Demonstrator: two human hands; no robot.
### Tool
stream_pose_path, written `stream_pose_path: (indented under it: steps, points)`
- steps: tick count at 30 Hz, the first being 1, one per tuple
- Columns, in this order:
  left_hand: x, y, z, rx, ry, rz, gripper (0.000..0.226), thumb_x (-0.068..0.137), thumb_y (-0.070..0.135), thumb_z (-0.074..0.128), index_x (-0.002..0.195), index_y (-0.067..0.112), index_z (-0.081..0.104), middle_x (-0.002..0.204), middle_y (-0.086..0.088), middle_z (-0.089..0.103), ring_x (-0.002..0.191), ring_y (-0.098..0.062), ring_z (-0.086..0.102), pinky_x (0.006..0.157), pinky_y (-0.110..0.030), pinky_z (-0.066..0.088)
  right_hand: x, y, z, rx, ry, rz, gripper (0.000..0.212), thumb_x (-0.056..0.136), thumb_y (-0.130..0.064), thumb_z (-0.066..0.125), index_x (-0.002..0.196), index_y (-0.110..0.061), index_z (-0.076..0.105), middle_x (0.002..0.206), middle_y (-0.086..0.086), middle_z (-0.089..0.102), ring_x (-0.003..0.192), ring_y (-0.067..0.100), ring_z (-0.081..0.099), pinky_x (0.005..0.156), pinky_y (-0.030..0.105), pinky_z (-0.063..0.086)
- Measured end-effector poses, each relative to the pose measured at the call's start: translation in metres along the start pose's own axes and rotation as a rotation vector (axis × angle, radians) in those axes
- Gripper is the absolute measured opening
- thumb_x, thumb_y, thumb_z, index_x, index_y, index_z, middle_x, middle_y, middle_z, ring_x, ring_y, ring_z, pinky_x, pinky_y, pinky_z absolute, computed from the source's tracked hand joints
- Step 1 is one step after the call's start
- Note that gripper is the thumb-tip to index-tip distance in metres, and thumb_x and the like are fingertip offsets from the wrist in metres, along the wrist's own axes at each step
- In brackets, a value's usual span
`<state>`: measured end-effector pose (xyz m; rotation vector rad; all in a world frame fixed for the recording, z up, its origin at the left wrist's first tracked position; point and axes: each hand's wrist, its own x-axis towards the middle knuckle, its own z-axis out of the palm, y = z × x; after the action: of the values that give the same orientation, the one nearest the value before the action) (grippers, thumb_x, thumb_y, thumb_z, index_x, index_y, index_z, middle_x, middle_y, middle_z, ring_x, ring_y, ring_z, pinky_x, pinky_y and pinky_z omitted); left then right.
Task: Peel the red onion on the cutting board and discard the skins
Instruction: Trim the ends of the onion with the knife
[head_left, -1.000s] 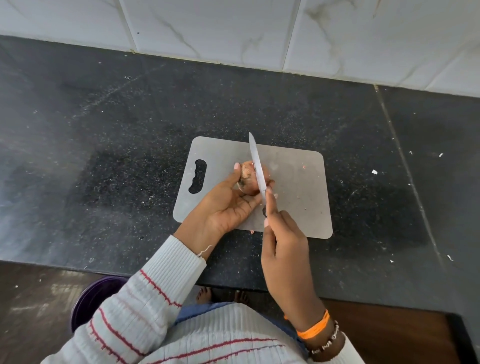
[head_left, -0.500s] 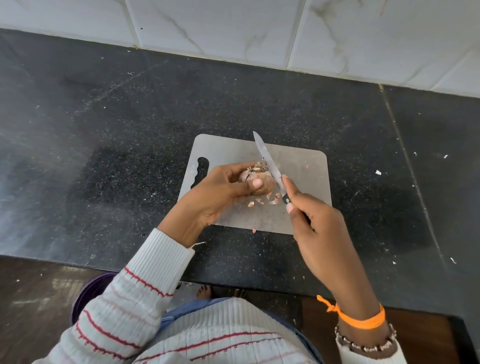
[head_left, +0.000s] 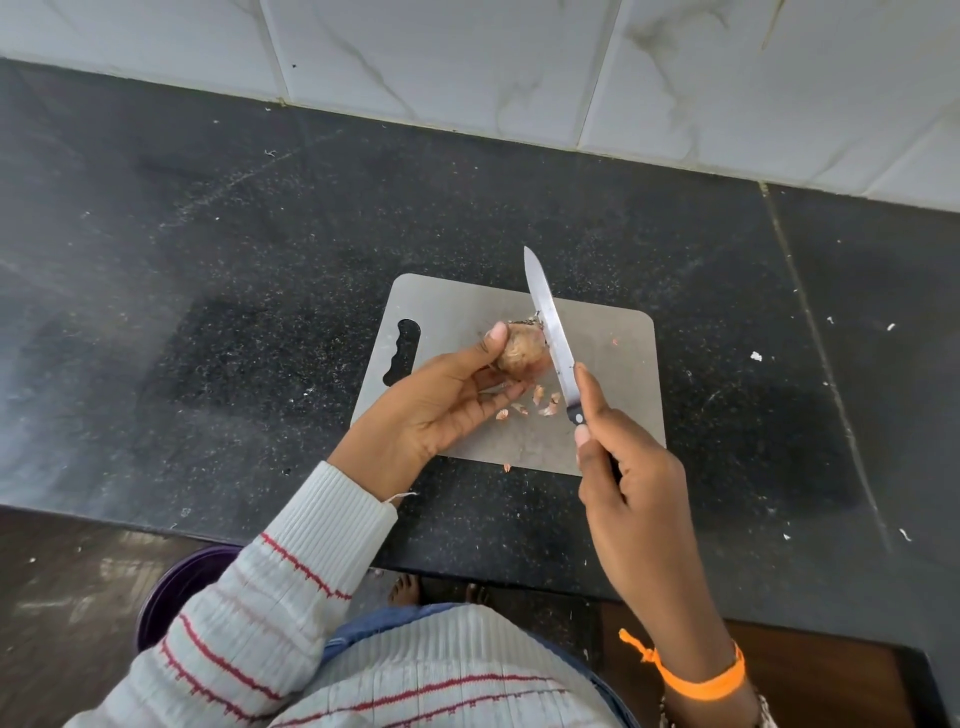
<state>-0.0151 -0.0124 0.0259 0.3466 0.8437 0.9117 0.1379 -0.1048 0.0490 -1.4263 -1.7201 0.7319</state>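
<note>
Here the left hand (head_left: 441, 400) cups the red onion (head_left: 522, 353) above the cutting board (head_left: 613, 364) while the right hand (head_left: 623, 483) grips the knife (head_left: 550, 327); shallow, outward strokes under the skin would likely serve best.

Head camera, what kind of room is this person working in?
Most likely a home kitchen. A dark speckled stone counter runs below a tiled wall, and a grey cutting board lies on it, where the left hand holds an onion and the right hand a knife.

Black speckled stone counter (head_left: 260, 260), white marbled wall tiles (head_left: 467, 62), brown floor (head_left: 62, 597)
</note>
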Motion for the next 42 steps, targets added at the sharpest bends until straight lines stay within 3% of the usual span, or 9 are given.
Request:
stream_pose_path:
  steps: [3, 6, 9, 16, 22, 32, 37, 39, 42]
  points:
    - [-0.001, 0.002, -0.003, 0.063, -0.016, 0.003, 0.044, 0.066, 0.026, 0.065, 0.102, 0.002, 0.061, 0.089, -0.012, 0.072, 0.085, -0.019, 0.07, 0.083, -0.026, 0.055, 0.003, 0.0, -0.007, 0.008, -0.061, 0.034, 0.046, 0.095, -0.003, 0.045, 0.138, -0.019, 0.043, 0.069, -0.031, 0.049, 0.066, -0.005, 0.052, 0.051, 0.007, 0.036]
    - [0.0, 0.005, -0.005, 0.03, 0.03, 0.004, 0.043, 0.065, 0.024, 0.065, 0.101, 0.001, 0.06, 0.091, -0.013, 0.07, 0.084, -0.02, 0.07, 0.079, -0.028, 0.056, -0.004, -0.005, -0.011, -0.004, -0.094, 0.052, 0.045, 0.095, -0.006, 0.046, 0.137, -0.02, 0.044, 0.063, -0.021, 0.049, 0.063, -0.005, 0.052, 0.048, 0.007, 0.035]
    - [0.0, 0.002, -0.005, -0.03, 0.047, -0.019, 0.041, 0.065, 0.022, 0.065, 0.099, 0.0, 0.06, 0.086, -0.014, 0.071, 0.078, -0.02, 0.07, 0.075, -0.029, 0.058, -0.009, -0.01, -0.008, -0.041, -0.071, 0.036, 0.047, 0.094, -0.004, 0.047, 0.138, -0.021, 0.043, 0.066, -0.014, 0.046, 0.063, -0.003, 0.051, 0.048, 0.008, 0.034]
    - [-0.004, -0.004, 0.004, -0.043, 0.058, -0.071, 0.042, 0.065, 0.024, 0.065, 0.1, 0.001, 0.06, 0.094, -0.015, 0.068, 0.087, -0.024, 0.067, 0.075, -0.031, 0.057, -0.003, -0.001, 0.001, -0.072, -0.004, -0.018, 0.048, 0.094, -0.001, 0.047, 0.139, -0.015, 0.041, 0.07, -0.018, 0.041, 0.068, -0.004, 0.05, 0.055, 0.005, 0.035]
    - [-0.003, -0.004, 0.015, -0.406, 0.027, -0.225, 0.079, 0.066, 0.028, 0.069, 0.134, -0.003, 0.042, 0.136, -0.017, 0.047, 0.116, -0.031, 0.054, 0.077, -0.038, 0.055, -0.012, 0.016, 0.031, -0.167, 0.163, -0.086, 0.049, 0.095, -0.009, 0.04, 0.143, -0.013, 0.033, 0.084, -0.003, 0.046, 0.068, -0.004, 0.041, 0.061, 0.004, 0.033]
    - [-0.008, -0.001, 0.027, -0.528, -0.06, -0.323, 0.067, 0.075, 0.034, 0.065, 0.125, -0.007, 0.048, 0.123, -0.022, 0.056, 0.096, -0.034, 0.063, 0.078, -0.038, 0.054, -0.016, 0.025, 0.041, -0.228, 0.248, -0.158, 0.046, 0.095, -0.01, 0.037, 0.141, -0.006, 0.034, 0.087, -0.007, 0.04, 0.069, -0.002, 0.036, 0.06, 0.006, 0.033]
    - [0.001, 0.0, 0.017, -0.338, 0.041, -0.186, 0.062, 0.068, 0.031, 0.066, 0.118, -0.004, 0.051, 0.111, -0.021, 0.061, 0.109, -0.03, 0.059, 0.076, -0.037, 0.056, -0.006, 0.028, 0.029, -0.058, 0.325, -0.102, 0.045, 0.092, 0.001, 0.043, 0.137, -0.003, 0.042, 0.075, -0.001, 0.046, 0.065, 0.001, 0.041, 0.062, 0.006, 0.033]
    - [0.002, -0.001, 0.014, -0.265, 0.063, -0.141, 0.051, 0.076, 0.03, 0.062, 0.115, -0.003, 0.053, 0.113, -0.021, 0.06, 0.109, -0.03, 0.059, 0.076, -0.038, 0.056, 0.009, 0.032, 0.021, -0.137, 0.359, -0.047, 0.046, 0.092, 0.0, 0.043, 0.137, -0.004, 0.043, 0.078, 0.002, 0.052, 0.07, 0.004, 0.046, 0.064, 0.01, 0.036]
    - [0.001, -0.001, 0.009, -0.186, 0.077, -0.114, 0.027, 0.09, 0.027, 0.052, 0.103, 0.004, 0.056, 0.107, -0.019, 0.059, 0.1, -0.028, 0.06, 0.071, -0.035, 0.057, 0.034, 0.052, 0.017, -0.398, 0.223, 0.1, 0.047, 0.093, -0.003, 0.045, 0.14, -0.008, 0.04, 0.093, 0.009, 0.059, 0.083, 0.022, 0.055, 0.068, 0.025, 0.04]
